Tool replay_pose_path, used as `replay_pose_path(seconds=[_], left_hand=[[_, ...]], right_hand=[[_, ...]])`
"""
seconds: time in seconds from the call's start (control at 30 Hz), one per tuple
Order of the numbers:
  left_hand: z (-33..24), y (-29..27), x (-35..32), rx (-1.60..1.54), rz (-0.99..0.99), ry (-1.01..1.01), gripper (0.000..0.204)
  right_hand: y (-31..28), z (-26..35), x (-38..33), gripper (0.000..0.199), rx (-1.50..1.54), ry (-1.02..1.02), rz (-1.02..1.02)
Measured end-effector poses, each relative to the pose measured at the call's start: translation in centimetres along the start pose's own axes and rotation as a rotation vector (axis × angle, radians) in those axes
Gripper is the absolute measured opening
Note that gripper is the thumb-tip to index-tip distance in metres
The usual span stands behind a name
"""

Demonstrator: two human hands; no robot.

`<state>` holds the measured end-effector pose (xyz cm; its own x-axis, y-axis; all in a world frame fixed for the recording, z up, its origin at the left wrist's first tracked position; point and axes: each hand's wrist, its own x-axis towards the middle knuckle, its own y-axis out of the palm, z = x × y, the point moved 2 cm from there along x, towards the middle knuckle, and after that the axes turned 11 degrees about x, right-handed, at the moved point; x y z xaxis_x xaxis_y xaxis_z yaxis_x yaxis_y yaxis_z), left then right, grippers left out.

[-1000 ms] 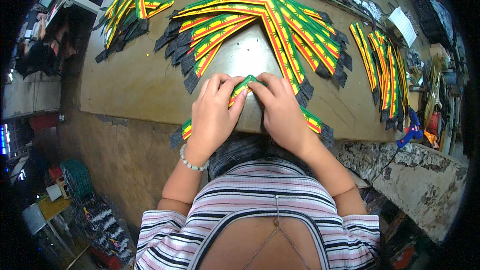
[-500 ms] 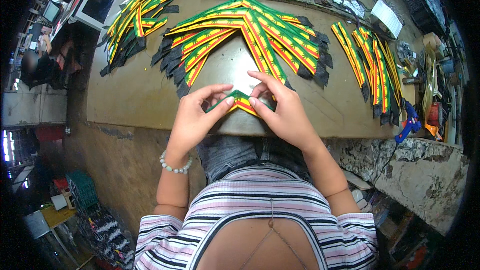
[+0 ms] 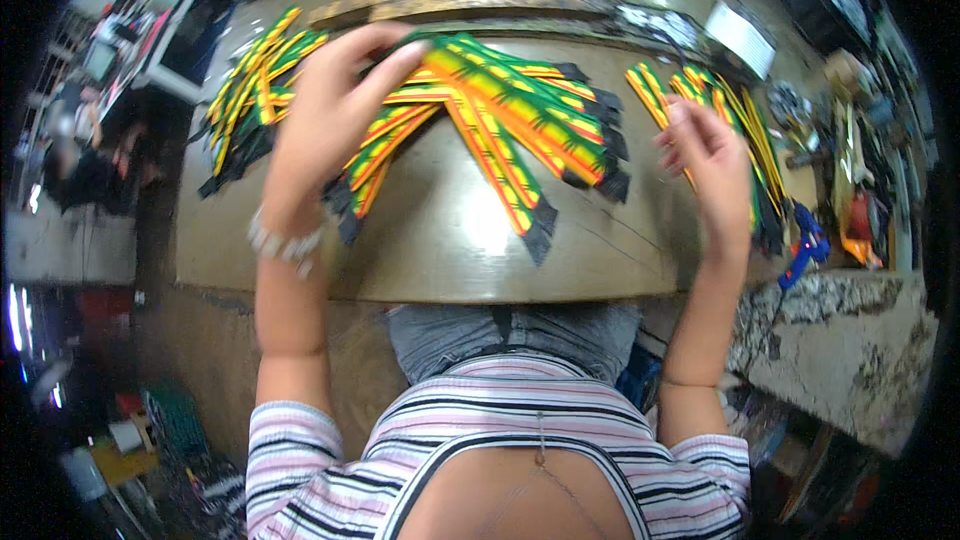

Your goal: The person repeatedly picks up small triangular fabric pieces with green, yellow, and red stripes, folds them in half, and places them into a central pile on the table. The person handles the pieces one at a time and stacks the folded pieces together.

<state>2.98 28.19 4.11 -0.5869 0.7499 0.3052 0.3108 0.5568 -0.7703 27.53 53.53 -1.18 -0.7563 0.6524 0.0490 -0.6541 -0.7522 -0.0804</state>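
Note:
My left hand [image 3: 325, 105] is raised over the table, closed in a pinch on the end of a striped ribbon strip [image 3: 520, 110]. This strip is green, yellow and red, with a dark tip, and slants down to the right over the fanned pile. Beneath it lie several matching strips [image 3: 490, 165], layered in a V shape with black ends. My right hand [image 3: 712, 155] is empty, its fingers bent but apart and slightly blurred. It hovers at the right-hand bunch of strips [image 3: 645, 85], partly covering them.
Another heap of striped strips [image 3: 262, 70] lies at the left of the table [image 3: 400, 265]. Wooden planks [image 3: 450, 0] run along the back. A blue glue gun [image 3: 803, 245] is at the right edge, a white paper [image 3: 740, 38] behind. Another person [image 3: 85, 155] sits far left.
My hands have moved apart from the near table edge. The left went up and left, pinching a strip; the right went right to the side bunch. The small folded piece no longer shows between them.

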Motion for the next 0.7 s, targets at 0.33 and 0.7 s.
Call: replay_pose_path(seconds=[0.33,0.7], left_hand=[[10.6,3.9,2.5,0.343,-0.371,0.003,0.030],[25.8,-6.7,2.7,0.557,0.064,-0.326,0.034]], right_hand=[[-2.0,-7.2,9.9,0.038,-0.988,-0.159,-0.023],[-3.9,-4.3,9.4,0.028,-0.164,-0.207,-0.203]])
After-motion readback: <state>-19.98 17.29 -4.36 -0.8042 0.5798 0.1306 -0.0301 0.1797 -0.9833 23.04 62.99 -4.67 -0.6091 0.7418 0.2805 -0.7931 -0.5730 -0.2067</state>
